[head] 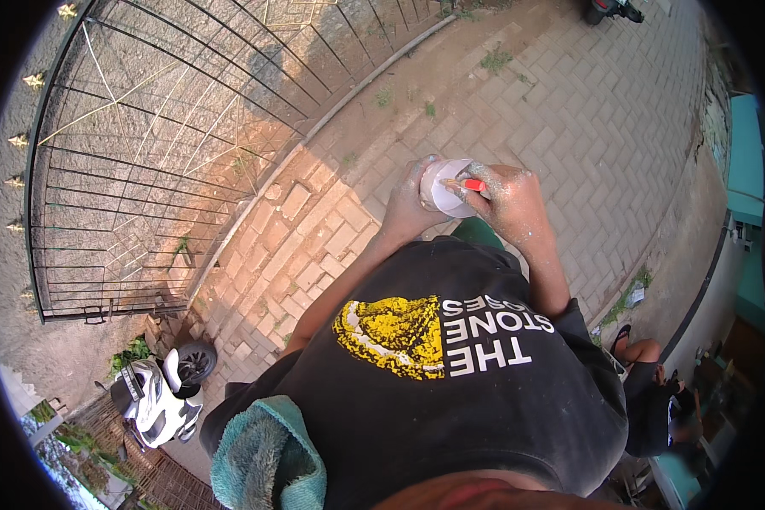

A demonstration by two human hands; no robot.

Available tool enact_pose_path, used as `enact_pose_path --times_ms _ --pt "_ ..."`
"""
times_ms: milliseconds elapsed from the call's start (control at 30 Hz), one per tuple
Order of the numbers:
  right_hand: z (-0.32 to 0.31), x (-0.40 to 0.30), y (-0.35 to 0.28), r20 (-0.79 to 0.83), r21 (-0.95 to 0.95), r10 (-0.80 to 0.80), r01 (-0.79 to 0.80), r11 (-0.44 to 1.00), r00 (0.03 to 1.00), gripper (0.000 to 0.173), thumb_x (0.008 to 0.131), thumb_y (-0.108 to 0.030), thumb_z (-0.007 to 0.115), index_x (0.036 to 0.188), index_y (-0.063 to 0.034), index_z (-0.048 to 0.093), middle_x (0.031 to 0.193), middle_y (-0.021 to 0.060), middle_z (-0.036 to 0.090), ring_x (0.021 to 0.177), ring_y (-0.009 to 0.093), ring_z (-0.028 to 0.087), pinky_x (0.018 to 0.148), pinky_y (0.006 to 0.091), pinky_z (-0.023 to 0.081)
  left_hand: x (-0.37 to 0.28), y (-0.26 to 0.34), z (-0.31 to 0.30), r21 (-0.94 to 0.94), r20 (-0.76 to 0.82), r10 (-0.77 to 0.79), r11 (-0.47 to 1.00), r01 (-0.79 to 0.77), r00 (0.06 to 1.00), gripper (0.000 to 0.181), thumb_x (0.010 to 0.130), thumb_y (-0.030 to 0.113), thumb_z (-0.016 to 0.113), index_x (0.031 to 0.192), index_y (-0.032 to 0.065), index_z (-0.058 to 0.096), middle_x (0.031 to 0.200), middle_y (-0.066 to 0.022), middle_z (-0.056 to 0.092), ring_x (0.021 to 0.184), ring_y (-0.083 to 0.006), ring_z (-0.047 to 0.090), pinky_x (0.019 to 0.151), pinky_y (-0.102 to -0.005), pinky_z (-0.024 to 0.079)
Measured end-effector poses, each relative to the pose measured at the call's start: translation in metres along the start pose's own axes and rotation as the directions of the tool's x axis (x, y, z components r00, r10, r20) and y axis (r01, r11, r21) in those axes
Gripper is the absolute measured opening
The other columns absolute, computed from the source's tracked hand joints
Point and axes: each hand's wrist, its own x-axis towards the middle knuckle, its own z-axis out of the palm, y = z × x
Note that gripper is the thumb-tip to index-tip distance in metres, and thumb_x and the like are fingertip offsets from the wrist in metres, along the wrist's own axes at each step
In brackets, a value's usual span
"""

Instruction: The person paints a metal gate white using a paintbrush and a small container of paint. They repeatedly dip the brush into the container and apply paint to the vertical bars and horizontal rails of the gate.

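Observation:
My left hand [411,197] wraps around the side of a small white container [447,199], possibly a cut plastic cup, held out in front of my waist. My right hand [513,201] pinches a slim tool [474,185] with a red part, likely a small paintbrush, over the container's opening. Its far end and the contents of the container are hard to make out. Pale blue and white paint specks cover both hands. Below them is my dark T-shirt [389,408] with a yellow and white print, and a teal towel [303,440] lies over my shoulder.
A black metal gate [185,150] with gold tips runs along the left, beside the paving blocks [548,121]. A white motorbike [159,408] stands lower left; part of another vehicle [612,9] shows at the top. Lower right, a person [650,395] sits near a wall.

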Motion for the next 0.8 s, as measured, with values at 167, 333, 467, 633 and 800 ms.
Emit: enact_pose_path --times_ms 167,333,467,633,800 --pt "-0.038 0.002 0.045 -0.080 -0.063 0.053 -0.058 0.996 0.995 0.024 0.080 -0.029 0.078 0.089 -0.0075 0.073 0.075 0.0117 0.068 0.064 0.031 0.065 0.057 0.0391 0.049 0.048 0.014 0.039 0.055 0.014 0.135 0.989 -0.135 0.991 0.090 0.057 0.027 0.094 0.133 0.0041 0.052 0.126 -0.0170 0.060 0.115 -0.0346 0.063 0.093 -0.0425 0.053" --pt "-0.085 -0.009 0.094 -0.263 0.054 0.118 -0.108 0.993 0.958 0.023 0.078 -0.024 0.081 0.092 -0.0069 0.074 0.074 0.0100 0.068 0.060 0.028 0.063 0.056 0.0345 0.049 0.098 0.037 0.080 0.048 0.104 0.111 0.992 -0.116 0.988 0.088 0.058 0.025 0.093 0.133 0.0033 0.052 0.125 -0.0168 0.061 0.116 -0.0338 0.063 0.095 -0.0422 0.052" --pt "-0.116 -0.014 0.133 -0.397 0.241 0.351 -0.273 0.931 0.848 0.021 0.081 -0.020 0.082 0.090 -0.0039 0.071 0.076 0.0111 0.069 0.062 0.020 0.063 0.058 0.0298 0.050 0.147 0.040 0.120 0.009 0.129 0.162 0.986 -0.164 0.978 0.086 0.059 0.021 0.092 0.133 0.0041 0.052 0.125 -0.0169 0.061 0.116 -0.0335 0.062 0.096 -0.0418 0.051" --pt "-0.141 -0.021 0.184 -0.433 0.422 0.548 -0.377 0.825 0.715 0.019 0.088 -0.015 0.077 0.090 0.0013 0.067 0.074 0.0074 0.066 0.068 0.008 0.058 0.059 0.0257 0.048 0.191 0.061 0.165 -0.006 0.152 0.123 0.992 -0.124 0.981 0.084 0.058 0.020 0.092 0.131 0.0048 0.054 0.126 -0.0172 0.061 0.118 -0.0334 0.061 0.097 -0.0423 0.050" --pt "-0.150 -0.022 0.228 -0.420 0.667 0.640 -0.260 0.698 0.643 0.014 0.090 -0.010 0.074 0.088 0.0011 0.065 0.079 0.0011 0.060 0.075 0.007 0.056 0.065 0.0238 0.047 0.217 0.072 0.198 0.025 0.141 0.174 0.984 -0.179 0.975 0.085 0.057 0.020 0.091 0.131 0.0056 0.054 0.123 -0.0163 0.062 0.117 -0.0351 0.061 0.097 -0.0426 0.050"
